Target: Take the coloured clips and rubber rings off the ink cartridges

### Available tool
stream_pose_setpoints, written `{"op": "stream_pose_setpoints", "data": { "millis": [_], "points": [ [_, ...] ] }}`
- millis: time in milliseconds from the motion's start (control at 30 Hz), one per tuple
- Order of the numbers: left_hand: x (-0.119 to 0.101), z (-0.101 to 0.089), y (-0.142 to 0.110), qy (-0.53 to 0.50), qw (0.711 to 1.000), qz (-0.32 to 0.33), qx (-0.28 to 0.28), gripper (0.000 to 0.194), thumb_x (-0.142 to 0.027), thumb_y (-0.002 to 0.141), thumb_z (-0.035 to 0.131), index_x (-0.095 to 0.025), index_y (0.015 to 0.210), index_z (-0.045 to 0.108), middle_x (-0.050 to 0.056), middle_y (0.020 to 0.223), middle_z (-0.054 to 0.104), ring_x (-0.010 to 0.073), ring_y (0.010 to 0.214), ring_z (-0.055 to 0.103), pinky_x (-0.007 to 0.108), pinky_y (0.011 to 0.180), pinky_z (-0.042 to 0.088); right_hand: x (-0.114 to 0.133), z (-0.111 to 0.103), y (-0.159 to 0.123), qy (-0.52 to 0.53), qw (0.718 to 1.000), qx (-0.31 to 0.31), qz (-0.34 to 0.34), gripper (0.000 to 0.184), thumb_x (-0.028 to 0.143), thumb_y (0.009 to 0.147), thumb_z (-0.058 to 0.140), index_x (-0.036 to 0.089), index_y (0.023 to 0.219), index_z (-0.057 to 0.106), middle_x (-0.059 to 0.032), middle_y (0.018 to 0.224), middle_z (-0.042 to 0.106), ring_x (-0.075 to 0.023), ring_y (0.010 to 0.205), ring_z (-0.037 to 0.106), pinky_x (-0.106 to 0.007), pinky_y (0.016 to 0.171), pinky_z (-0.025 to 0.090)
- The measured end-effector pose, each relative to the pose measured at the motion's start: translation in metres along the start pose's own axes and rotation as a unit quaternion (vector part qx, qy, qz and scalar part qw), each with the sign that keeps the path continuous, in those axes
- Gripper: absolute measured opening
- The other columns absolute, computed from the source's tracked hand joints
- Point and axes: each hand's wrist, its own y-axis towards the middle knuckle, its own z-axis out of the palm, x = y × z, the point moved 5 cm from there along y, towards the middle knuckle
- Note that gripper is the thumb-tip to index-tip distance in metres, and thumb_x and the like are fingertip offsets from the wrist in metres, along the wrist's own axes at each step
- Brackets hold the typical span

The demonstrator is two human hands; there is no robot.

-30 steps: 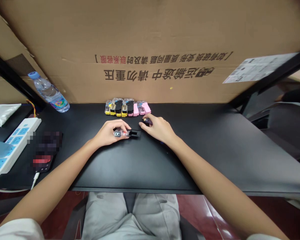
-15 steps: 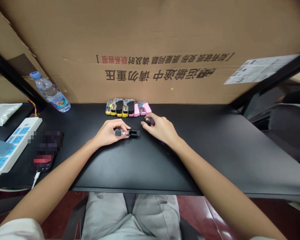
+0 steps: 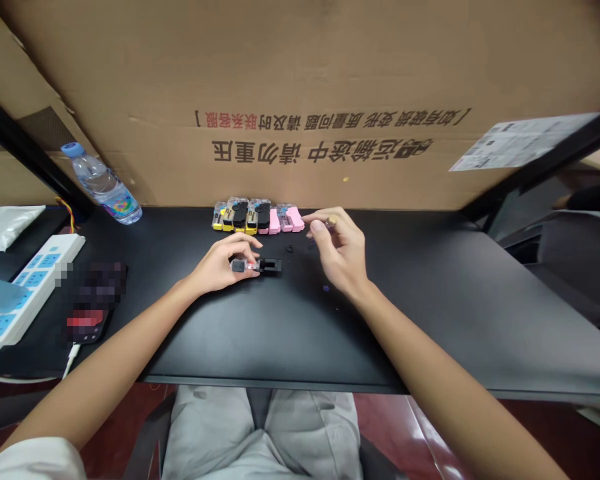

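A clear ink cartridge (image 3: 245, 265) lies on the black counter (image 3: 430, 327), near the middle and just in front of a row of similar cartridges. A black plastic clip (image 3: 270, 265) sits against its right end. The left hand (image 3: 223, 268) rests on the counter with its fingers (image 3: 243, 249) curled closed over the cartridge, gripping it from above.

To the right, the right hand (image 3: 339, 250) is raised off the counter, its thumb (image 3: 319, 226) and forefinger (image 3: 325, 216) pinched shut on a small gold-coloured piece (image 3: 333, 219), too small to identify. Tiny dark bits (image 3: 289, 249) lie on the counter between the two hands, and another (image 3: 326, 289) lies below the right hand.

The cartridge row (image 3: 257, 217) stands along the far edge, in yellow, black and pink, with the pink ones at its right end, close to the right hand's fingertips. Behind it rises a cardboard sheet (image 3: 330, 80) with upside-down printed Chinese text and a paper label (image 3: 523, 141) at its right.

At the far left are a water bottle (image 3: 100, 183), a white packet (image 3: 10, 223) and a white power strip (image 3: 33, 290) with blue sockets. Beside the strip lies a pixelated phone (image 3: 91, 303) with a white cable.
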Motion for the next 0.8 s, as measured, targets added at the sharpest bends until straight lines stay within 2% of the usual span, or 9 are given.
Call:
{"op": "stream_pose_setpoints", "data": {
  "millis": [67, 167, 300, 367, 567, 800],
  "points": [
    [-0.001, 0.000, 0.001, 0.009, 1.000, 0.003, 0.002, 0.020, -0.022, 0.086, 0.088, -0.017, 0.086, 0.070, 0.012, 0.120, 0.076, 0.0203, 0.100, 0.079, 0.035, 0.089, 0.064, 0.004, 0.002, -0.003, 0.035, 0.999, 0.008, 0.001, 0.041, 0.051, 0.110, 0.053, 0.023, 0.096, 0.079, -0.0077, 0.098, 0.070, -0.0217, 0.086, 0.067, -0.038, 0.078, 0.054],
    [-0.002, -0.001, 0.002, 0.025, 1.000, -0.012, 0.001, 0.021, -0.025, 0.085, 0.090, -0.018, 0.090, 0.070, 0.008, 0.109, 0.080, 0.0211, 0.100, 0.078, 0.035, 0.091, 0.061, 0.008, 0.010, -0.011, 0.071, 0.995, 0.057, 0.037, 0.053, 0.059, 0.112, 0.047, 0.022, 0.091, 0.079, -0.0034, 0.078, 0.064, -0.0176, 0.070, 0.063, -0.034, 0.070, 0.052],
    [0.006, 0.000, -0.001, 0.012, 0.996, -0.084, -0.004, 0.039, -0.039, 0.083, 0.093, -0.020, 0.108, 0.069, 0.005, 0.104, 0.082, 0.0207, 0.088, 0.078, 0.033, 0.083, 0.062, 0.011, 0.022, -0.020, 0.106, 0.984, 0.116, 0.083, 0.053, 0.062, 0.111, 0.048, 0.020, 0.095, 0.076, 0.0008, 0.065, 0.060, -0.0140, 0.055, 0.058, -0.030, 0.058, 0.049],
    [0.012, 0.001, -0.003, -0.008, 0.994, -0.108, -0.005, 0.047, -0.044, 0.082, 0.092, -0.020, 0.114, 0.067, 0.005, 0.105, 0.082, 0.0210, 0.086, 0.079, 0.033, 0.082, 0.063, 0.012, 0.023, -0.020, 0.118, 0.983, 0.116, 0.082, 0.050, 0.060, 0.111, 0.048, 0.020, 0.096, 0.074, 0.0006, 0.066, 0.062, -0.0137, 0.055, 0.060, -0.029, 0.058, 0.050],
    [0.021, 0.004, -0.005, -0.040, 0.991, -0.124, 0.003, 0.053, -0.051, 0.085, 0.089, -0.019, 0.121, 0.065, 0.012, 0.121, 0.081, 0.0276, 0.106, 0.081, 0.041, 0.099, 0.063, 0.009, 0.022, -0.018, 0.121, 0.983, 0.120, 0.063, 0.046, 0.059, 0.110, 0.053, 0.021, 0.092, 0.071, -0.0023, 0.079, 0.069, -0.0131, 0.058, 0.063, -0.028, 0.058, 0.051],
    [0.016, 0.002, -0.004, -0.002, 0.993, -0.120, 0.013, 0.049, -0.052, 0.086, 0.087, -0.019, 0.116, 0.068, 0.009, 0.115, 0.083, 0.0266, 0.099, 0.081, 0.039, 0.094, 0.063, 0.008, 0.024, -0.018, 0.119, 0.977, 0.155, 0.083, 0.050, 0.064, 0.109, 0.052, 0.020, 0.093, 0.071, -0.0017, 0.074, 0.067, -0.0143, 0.059, 0.065, -0.028, 0.060, 0.053]
  ]
}}
